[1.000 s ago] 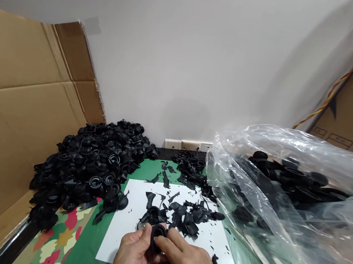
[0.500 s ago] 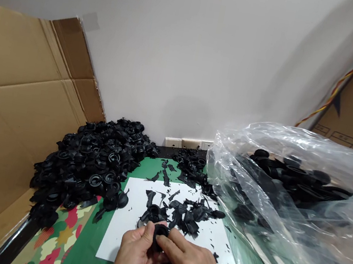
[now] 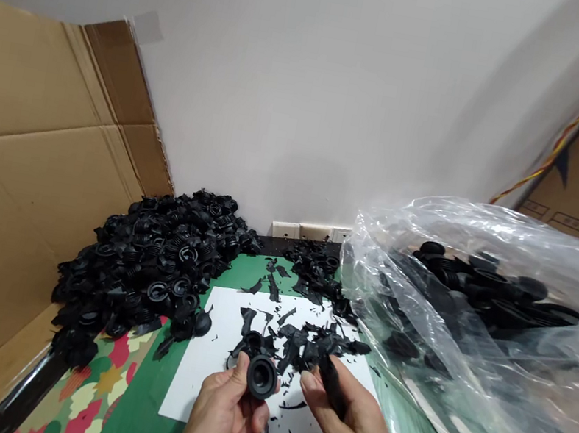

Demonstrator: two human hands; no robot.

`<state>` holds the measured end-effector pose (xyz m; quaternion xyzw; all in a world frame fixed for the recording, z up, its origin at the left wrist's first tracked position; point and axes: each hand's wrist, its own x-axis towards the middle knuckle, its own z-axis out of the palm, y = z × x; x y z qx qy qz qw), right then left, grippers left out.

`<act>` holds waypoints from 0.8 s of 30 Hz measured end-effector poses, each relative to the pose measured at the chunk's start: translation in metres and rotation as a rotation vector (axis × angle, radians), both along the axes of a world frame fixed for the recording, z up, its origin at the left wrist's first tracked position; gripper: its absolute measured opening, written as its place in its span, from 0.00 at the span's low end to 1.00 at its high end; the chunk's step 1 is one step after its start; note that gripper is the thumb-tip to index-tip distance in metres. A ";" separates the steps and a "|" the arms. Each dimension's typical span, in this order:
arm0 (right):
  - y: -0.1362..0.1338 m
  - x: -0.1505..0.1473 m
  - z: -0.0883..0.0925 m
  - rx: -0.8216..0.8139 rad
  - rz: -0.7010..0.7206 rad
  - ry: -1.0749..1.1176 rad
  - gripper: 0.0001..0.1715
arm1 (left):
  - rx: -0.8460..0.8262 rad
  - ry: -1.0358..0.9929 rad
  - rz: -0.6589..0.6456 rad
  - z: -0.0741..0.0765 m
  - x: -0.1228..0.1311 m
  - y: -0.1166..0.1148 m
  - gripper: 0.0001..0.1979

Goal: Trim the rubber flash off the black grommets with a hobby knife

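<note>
Holding at 6 o'clock, between thumb and bent fingers of the left hand (image 3: pixel 221 415), a round black part (image 3: pixel 262 377), with hollow side showing. Gripping at 5 o'clock, in the almost closed right hand (image 3: pixel 362 432), a dark slim tool (image 3: pixel 331 385), apart from the part. Probably pausing in trimming, to judge from the black scraps (image 3: pixel 326 344) at 2 o'clock of it. Calling next, perhaps, for turning the part and checking it closely. Unlike one second ago, not touching the part with right fingers, but moved to its 4 o'clock
</note>
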<state>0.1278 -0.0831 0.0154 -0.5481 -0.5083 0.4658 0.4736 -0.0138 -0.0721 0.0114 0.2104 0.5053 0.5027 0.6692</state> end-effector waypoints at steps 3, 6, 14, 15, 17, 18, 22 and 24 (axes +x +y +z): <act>0.000 -0.001 0.002 -0.009 0.003 -0.034 0.18 | -0.020 0.010 0.011 0.000 0.000 0.000 0.18; -0.001 -0.001 0.001 -0.011 -0.012 -0.032 0.18 | -0.023 0.014 0.027 0.001 0.000 0.000 0.17; -0.001 -0.001 -0.006 -0.090 0.114 0.226 0.20 | 0.003 0.016 0.038 0.001 0.000 0.000 0.19; -0.001 -0.001 -0.006 -0.110 0.123 0.272 0.20 | 0.010 0.025 0.040 0.000 0.000 0.000 0.20; 0.000 -0.002 -0.005 -0.139 0.137 0.361 0.19 | 0.026 0.050 0.031 -0.001 0.000 0.001 0.21; 0.000 -0.002 -0.005 -0.151 0.142 0.408 0.19 | 0.035 0.063 0.022 -0.001 0.000 0.001 0.21; -0.001 -0.003 -0.008 -0.169 0.162 0.576 0.17 | 0.098 0.112 -0.003 -0.003 0.000 0.002 0.23; -0.001 -0.003 -0.011 -0.125 0.161 0.649 0.17 | 0.137 0.128 -0.003 -0.004 0.001 0.002 0.23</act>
